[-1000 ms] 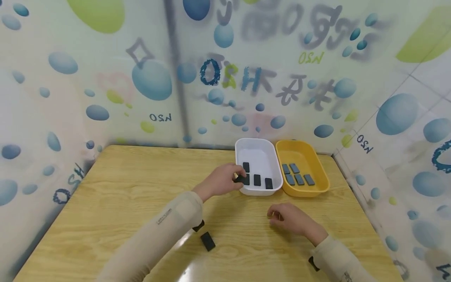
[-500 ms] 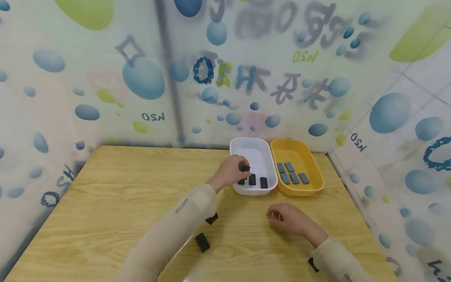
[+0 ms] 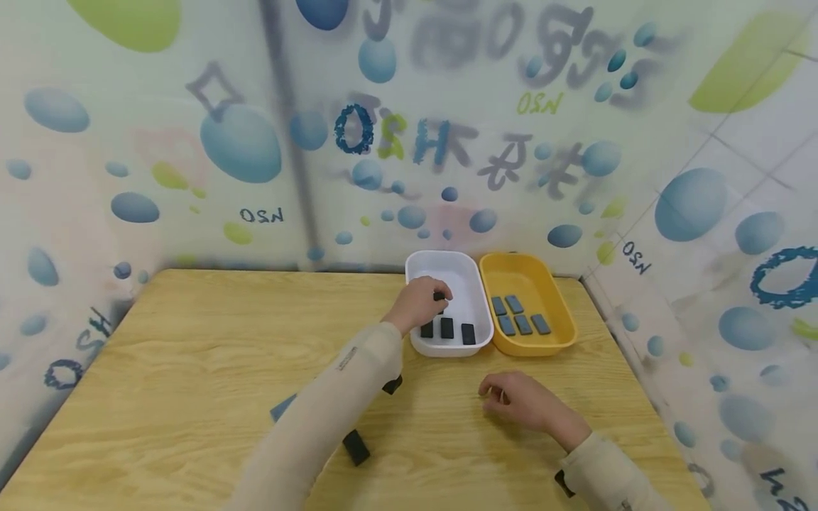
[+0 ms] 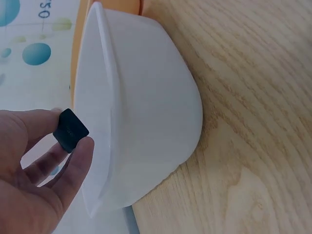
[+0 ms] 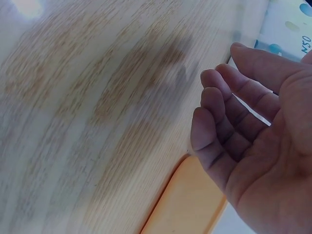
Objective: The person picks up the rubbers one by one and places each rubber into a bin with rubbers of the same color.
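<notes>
My left hand [image 3: 418,304] is over the left part of the white bin [image 3: 465,298], pinching a small black rectangular block [image 4: 70,130] between thumb and fingertips. In the left wrist view the block is beside the bin's rim. Below the hand, a row of similar black blocks [image 3: 446,328] lies at the bin's near end; another is partly covered by the fingers. My right hand [image 3: 520,401] hovers low near the table in front of the bins, its fingers loosely curled around nothing.
A yellow bin [image 3: 543,284] with several blue-grey blocks [image 3: 522,324] stands against the white one. On the wooden table [image 3: 192,355] lie a black block [image 3: 356,448] and a blue block [image 3: 283,407], the latter partly behind the left sleeve. A patterned wall [image 3: 358,234] rises behind.
My left hand has carried the black block from the white bin's near left corner farther in over it. The head view has turned right, and a blue block shows beside the left sleeve.
</notes>
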Demonstrator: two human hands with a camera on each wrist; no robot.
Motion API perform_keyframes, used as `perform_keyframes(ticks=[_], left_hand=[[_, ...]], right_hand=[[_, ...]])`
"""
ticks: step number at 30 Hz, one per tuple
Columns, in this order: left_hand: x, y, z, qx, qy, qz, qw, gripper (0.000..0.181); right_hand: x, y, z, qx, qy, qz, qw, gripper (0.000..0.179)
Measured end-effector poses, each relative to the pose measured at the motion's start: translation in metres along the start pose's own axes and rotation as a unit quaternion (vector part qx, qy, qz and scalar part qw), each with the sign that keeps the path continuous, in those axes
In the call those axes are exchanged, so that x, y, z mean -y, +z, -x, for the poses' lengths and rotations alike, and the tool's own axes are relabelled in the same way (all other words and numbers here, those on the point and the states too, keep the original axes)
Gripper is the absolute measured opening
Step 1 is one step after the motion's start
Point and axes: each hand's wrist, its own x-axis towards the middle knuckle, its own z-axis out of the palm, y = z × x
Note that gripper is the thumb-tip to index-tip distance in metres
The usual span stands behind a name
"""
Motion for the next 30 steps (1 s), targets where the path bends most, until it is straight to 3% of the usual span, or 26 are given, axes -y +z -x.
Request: perform_keyframes(ticks=[10,14,20,30], left_hand=[[-0.004,0.01,-0.022,0.054,-0.045,-0.011,0.9975,0.02],[-0.009,0.01,-0.03,0.074,-0.049,-0.016,0.9959,0.023],[-0.015,0.012,-0.038,0.074,-0.053,-0.015,0.9957,0.022],[-0.011,0.027,-0.051,0.067,-0.078,-0.067,0.9925,0.018]], right_hand=[[-0.002,0.0,0.002,-0.003,0.008,-0.005,1.0,0.015],[-0.006,0.0,0.004,0.0,0.01,-0.007,0.9999,0.015],[-0.009,-0.001,0.005,-0.001,0.01,-0.002,1.0,0.014],[-0.009,0.006,0.006,0.004,0.017,-0.035,0.9992,0.014]])
